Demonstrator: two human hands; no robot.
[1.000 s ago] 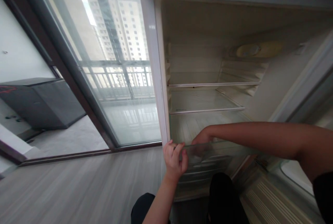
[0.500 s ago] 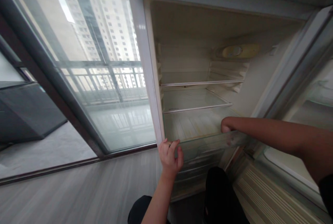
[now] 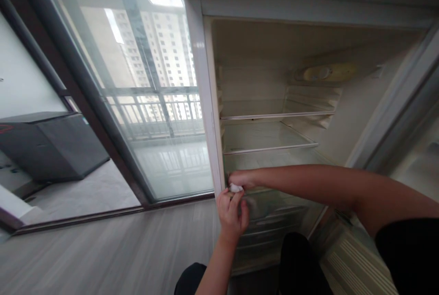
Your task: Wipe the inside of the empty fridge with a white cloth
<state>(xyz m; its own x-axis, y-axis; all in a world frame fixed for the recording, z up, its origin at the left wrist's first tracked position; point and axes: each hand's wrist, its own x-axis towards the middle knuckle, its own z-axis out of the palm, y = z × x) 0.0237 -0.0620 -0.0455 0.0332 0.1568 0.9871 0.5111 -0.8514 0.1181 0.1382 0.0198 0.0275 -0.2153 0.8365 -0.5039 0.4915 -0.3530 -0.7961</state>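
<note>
An open refrigerator [image 3: 211,103] stands before me. My left hand [image 3: 232,212] has its fingers curled over the front left corner of a clear glass shelf [image 3: 274,196], low in the compartment. Just above it, my right hand [image 3: 242,177] is closed on a small crumpled white cloth [image 3: 236,187], with the forearm reaching across from the right. The cloth lies against the shelf's left end, close to my left fingertips. My right fingers are partly hidden behind it.
Two more shelves [image 3: 270,149] sit higher inside, and a yellowed lamp cover [image 3: 322,73] is on the right wall. The refrigerator door [image 3: 411,148] stands open at right. Left are a glass sliding door [image 3: 171,162] and a large grey box [image 3: 68,144]. My knees are below.
My right hand has moved left along the shelf, from its right end to beside my left hand, and the white cloth now shows. My left hand keeps its hold. The view has shifted slightly.
</note>
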